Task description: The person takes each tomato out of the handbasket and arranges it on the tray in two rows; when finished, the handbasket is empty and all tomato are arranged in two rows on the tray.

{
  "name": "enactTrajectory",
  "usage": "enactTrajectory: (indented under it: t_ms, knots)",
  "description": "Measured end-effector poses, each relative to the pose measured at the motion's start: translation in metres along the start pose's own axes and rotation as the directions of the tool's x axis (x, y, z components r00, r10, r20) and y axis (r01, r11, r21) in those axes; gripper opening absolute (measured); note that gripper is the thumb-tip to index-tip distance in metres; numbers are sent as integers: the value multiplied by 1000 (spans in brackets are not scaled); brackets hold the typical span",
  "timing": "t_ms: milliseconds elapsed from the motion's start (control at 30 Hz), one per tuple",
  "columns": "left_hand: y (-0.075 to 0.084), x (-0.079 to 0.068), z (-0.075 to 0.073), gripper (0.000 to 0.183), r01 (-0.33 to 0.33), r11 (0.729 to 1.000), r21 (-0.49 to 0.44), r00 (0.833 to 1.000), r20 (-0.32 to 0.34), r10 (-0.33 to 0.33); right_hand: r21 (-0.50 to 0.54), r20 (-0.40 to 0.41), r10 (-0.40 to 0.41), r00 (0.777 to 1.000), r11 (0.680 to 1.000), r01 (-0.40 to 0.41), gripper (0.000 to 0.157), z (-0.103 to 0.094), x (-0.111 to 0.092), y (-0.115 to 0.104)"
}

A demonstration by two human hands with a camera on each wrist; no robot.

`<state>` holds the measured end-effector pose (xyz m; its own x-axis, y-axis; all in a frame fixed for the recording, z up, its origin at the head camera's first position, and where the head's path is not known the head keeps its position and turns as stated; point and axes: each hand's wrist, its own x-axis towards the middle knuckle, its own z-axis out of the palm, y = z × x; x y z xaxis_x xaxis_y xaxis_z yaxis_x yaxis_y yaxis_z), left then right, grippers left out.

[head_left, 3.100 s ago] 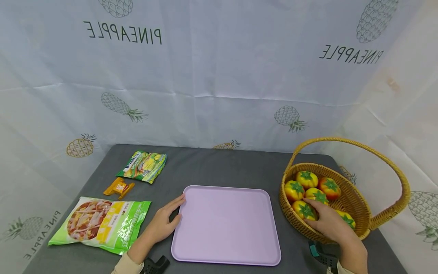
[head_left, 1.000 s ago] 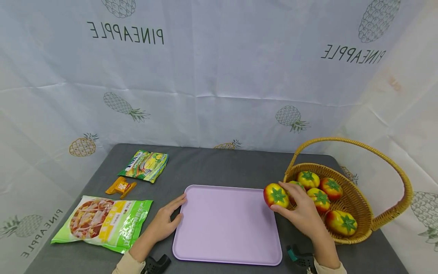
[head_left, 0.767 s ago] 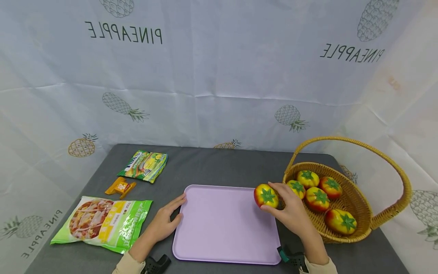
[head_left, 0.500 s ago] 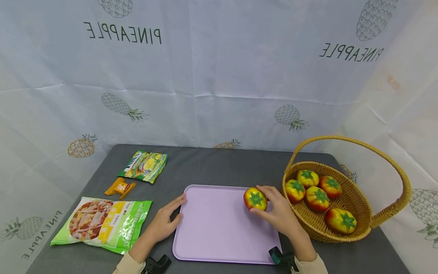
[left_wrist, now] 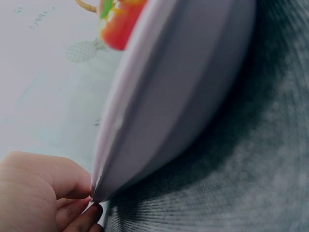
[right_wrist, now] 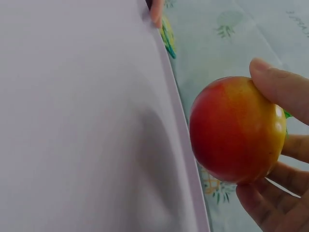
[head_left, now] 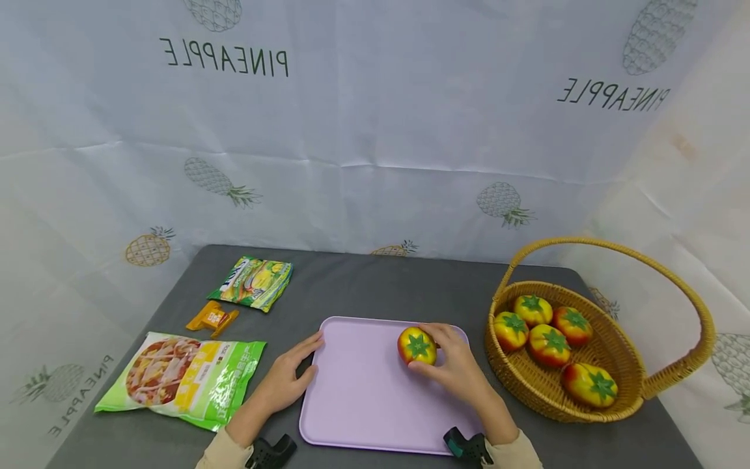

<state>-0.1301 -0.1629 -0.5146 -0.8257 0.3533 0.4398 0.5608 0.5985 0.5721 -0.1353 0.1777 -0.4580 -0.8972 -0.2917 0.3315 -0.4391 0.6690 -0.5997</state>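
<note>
You have the red-and-yellow fruit [head_left: 417, 346] over the far half of the tray [head_left: 363, 407], a little right of its middle. In the right wrist view it looks raised above the tray, though the gap is hard to judge. Your right hand [head_left: 456, 366] pinches it from the sides, thumb opposite the other fingers [right_wrist: 261, 205], which leaves its green top uncovered and probably suits so round a shape. Your left hand [head_left: 282, 383] touches the tray's left rim, thumb and fingers spread apart, most likely to steady it; how firmly you press, I cannot tell.

Right of the tray, the wicker basket [head_left: 527, 392] stands within your right hand's reach, with five more fruits [head_left: 549, 346] inside; its handle arches up, leaving them easy to get at. On the counter [head_left: 375, 283] to the left, the green packet [head_left: 252, 283], small orange packet [head_left: 212, 318] and large food bag [head_left: 181, 376] lie outside the tray, so its surface is unobstructed by them.
</note>
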Motion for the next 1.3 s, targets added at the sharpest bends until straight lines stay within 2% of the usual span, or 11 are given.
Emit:
enactTrajectory:
  t_ms: [167,467,733,1033,1300]
  knots:
    - [1,1,-1,46,-1,1000,3,1000,6,1,26,18,-30,999,999,29,66,12,8,-8]
    - [3,2,-3,46,12,1000,-2,1000,15,-12,49,80,2,997,999,-6,67,28,26,-23]
    - [2,2,-3,45,26,1000,5,999,19,-26,92,135,-24,991,996,12,70,44,47,-33]
    - [1,2,-4,46,38,999,-5,999,30,-38,99,165,-45,985,995,29,70,67,65,-41]
    - [3,1,-3,47,61,998,-19,997,48,-60,72,174,-18,985,997,5,70,80,71,-43]
